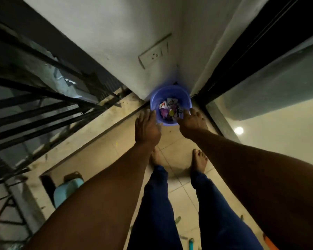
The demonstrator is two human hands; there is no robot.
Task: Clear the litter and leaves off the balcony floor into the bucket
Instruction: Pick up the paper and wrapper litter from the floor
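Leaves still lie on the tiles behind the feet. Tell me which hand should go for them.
Probably the right hand: most leaves lie by the right leg. The left hand is open at the bucket rim; neither visibly holds anything.

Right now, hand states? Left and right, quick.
Left hand: open, fingers straight, by the bucket rim, holding nothing.
Right hand: over the bucket's near rim, fingertips pointing down; cannot tell whether it holds anything.

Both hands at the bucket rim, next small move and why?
Probably draw both hands back and turn to the leaves lying behind the feet. The left hand and right hand look empty over the purple bucket, which already holds wrappers.
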